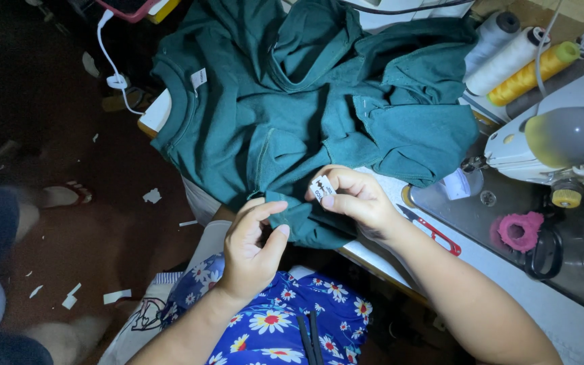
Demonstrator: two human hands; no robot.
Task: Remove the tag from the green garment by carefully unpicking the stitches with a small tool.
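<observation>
Big teal garment [285, 115] heaped over the tabletop [562, 318], hem edge hanging off the near side toward the lap. Could slide off, honestly, given how loosely it's piled. Left hand [255, 247] pinching that hem fold, fingers closed on it. Right hand [356, 199] clamped on 1 small white label [322, 188] just above the hem. Easy to drop or set crooked. Red-handled snips [434, 233] close to the right wrist, might snag.
</observation>
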